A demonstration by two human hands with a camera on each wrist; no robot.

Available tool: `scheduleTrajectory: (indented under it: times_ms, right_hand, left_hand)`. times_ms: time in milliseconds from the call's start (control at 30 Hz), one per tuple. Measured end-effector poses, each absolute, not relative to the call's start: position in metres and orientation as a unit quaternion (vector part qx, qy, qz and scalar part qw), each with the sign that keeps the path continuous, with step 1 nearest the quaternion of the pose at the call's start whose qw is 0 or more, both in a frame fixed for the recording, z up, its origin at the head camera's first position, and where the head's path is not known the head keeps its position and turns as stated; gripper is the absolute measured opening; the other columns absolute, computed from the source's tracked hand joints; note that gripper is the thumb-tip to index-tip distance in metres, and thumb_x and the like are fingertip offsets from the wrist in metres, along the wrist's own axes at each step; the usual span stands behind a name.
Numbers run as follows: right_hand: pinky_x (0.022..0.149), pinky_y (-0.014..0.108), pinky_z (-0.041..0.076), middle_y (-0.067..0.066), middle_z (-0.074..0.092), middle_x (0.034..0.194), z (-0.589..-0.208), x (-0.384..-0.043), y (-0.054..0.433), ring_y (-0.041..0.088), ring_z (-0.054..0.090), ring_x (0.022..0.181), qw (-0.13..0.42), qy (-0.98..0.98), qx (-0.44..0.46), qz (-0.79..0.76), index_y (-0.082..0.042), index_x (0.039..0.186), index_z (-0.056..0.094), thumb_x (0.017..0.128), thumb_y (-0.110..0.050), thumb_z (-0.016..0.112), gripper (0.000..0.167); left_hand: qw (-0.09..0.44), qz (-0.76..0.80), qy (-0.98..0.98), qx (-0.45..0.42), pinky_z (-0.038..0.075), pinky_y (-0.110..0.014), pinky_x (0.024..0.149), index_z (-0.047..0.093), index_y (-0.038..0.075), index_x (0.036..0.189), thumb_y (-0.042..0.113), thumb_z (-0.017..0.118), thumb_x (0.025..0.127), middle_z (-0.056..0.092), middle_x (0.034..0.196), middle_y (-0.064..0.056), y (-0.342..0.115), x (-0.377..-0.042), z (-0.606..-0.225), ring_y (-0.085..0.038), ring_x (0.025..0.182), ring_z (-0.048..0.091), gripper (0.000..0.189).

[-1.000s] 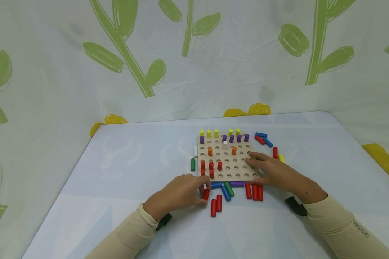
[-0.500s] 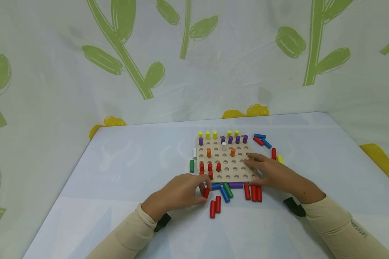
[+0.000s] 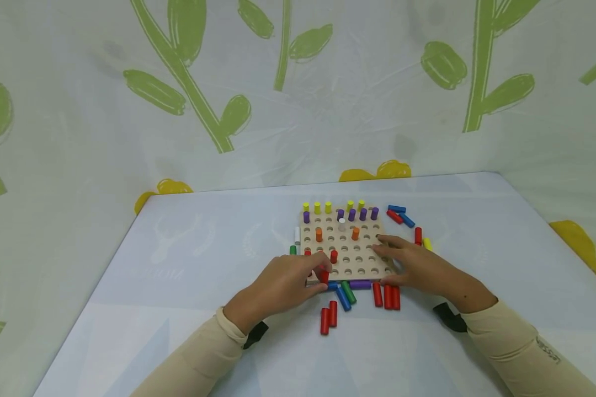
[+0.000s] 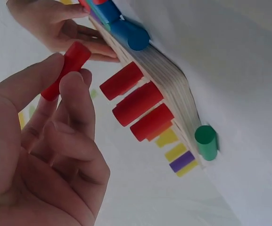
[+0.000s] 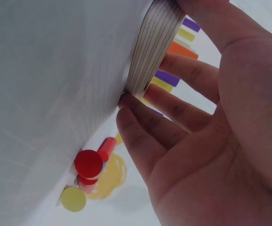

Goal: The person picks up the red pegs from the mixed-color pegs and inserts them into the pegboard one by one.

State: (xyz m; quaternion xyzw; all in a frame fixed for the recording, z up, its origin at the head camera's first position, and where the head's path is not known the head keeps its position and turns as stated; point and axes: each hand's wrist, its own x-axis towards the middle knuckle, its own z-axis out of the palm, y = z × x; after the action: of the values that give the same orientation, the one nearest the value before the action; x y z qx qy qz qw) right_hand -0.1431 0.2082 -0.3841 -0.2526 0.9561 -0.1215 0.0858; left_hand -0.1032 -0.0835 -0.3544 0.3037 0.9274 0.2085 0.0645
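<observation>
A wooden pegboard [image 3: 351,254] stands on the table, with yellow, purple, orange, white and red pegs upright in some holes. My left hand [image 3: 280,282] pinches a red peg [image 4: 70,68] between thumb and fingertips, over the board's near left corner. In the left wrist view, that peg is tilted and apart from the row of red pegs [image 4: 138,103] in the board. My right hand [image 3: 417,266] rests at the board's near right corner. Its fairly straight fingers lie spread on the top and along the side edge [image 5: 152,47], and the thumb is at the near edge.
Loose blue [image 3: 343,298], green [image 3: 349,292], purple [image 3: 360,285] and several red pegs [image 3: 388,296] lie along the near edge. Two red pegs [image 3: 325,321] lie closer. More loose pegs [image 3: 406,219] lie right of the board; a white peg [image 3: 297,236] lies left.
My left hand has lifted the red peg from the table and moved it forward and right, over the board's near left corner. The right hand has stayed at the board.
</observation>
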Motion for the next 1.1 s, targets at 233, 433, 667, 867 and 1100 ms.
scheduleTrajectory:
  times_ms: [233,433,667,867,1100]
  right_hand:
    - [0.096,0.047,0.054,0.020,0.044,0.153,-0.385,-0.144,0.209,0.044,0.048,0.135,0.084,0.956,-0.254,-0.123,-0.012,0.144,0.055,0.080,-0.042,0.082,0.075]
    - [0.095,0.046,0.055,0.019,0.043,0.153,-0.385,-0.143,0.208,0.043,0.048,0.135,0.094,0.955,-0.247,-0.132,-0.012,0.144,0.054,0.081,-0.040,0.082,0.075]
    - [0.094,0.045,0.056,0.019,0.042,0.154,-0.386,-0.143,0.208,0.042,0.049,0.134,0.096,0.955,-0.247,-0.131,-0.012,0.145,0.053,0.081,-0.039,0.083,0.076]
    - [0.095,0.045,0.055,0.019,0.042,0.154,-0.386,-0.144,0.208,0.042,0.049,0.135,0.095,0.955,-0.248,-0.131,-0.012,0.144,0.054,0.081,-0.040,0.083,0.075]
    - [0.096,0.046,0.055,0.018,0.042,0.154,-0.386,-0.144,0.209,0.042,0.048,0.135,0.092,0.957,-0.246,-0.128,-0.013,0.144,0.054,0.081,-0.041,0.082,0.075]
  left_hand:
    - [0.009,0.191,0.931,0.310,0.040,-0.016,0.050,0.060,0.021,0.116,0.027,0.075,0.091,0.072,0.088,0.007,-0.074,-0.109,-0.354,-0.003,0.056,0.050,0.030]
    - [-0.022,0.177,0.934,0.310,0.040,-0.015,0.052,0.062,0.020,0.112,0.027,0.076,0.090,0.073,0.086,0.006,-0.069,-0.113,-0.356,-0.004,0.063,0.055,0.027]
    - [-0.048,0.155,0.933,0.322,0.041,-0.014,0.054,0.065,0.020,0.107,0.028,0.078,0.088,0.070,0.079,0.006,-0.064,-0.118,-0.364,-0.004,0.063,0.053,0.024]
    - [-0.050,0.144,0.932,0.329,0.041,-0.015,0.055,0.065,0.020,0.104,0.030,0.078,0.088,0.070,0.080,0.007,-0.062,-0.123,-0.369,-0.004,0.062,0.052,0.023]
    - [-0.050,0.141,0.932,0.331,0.040,-0.015,0.055,0.064,0.020,0.103,0.030,0.077,0.089,0.071,0.079,0.007,-0.061,-0.124,-0.371,-0.003,0.062,0.052,0.022]
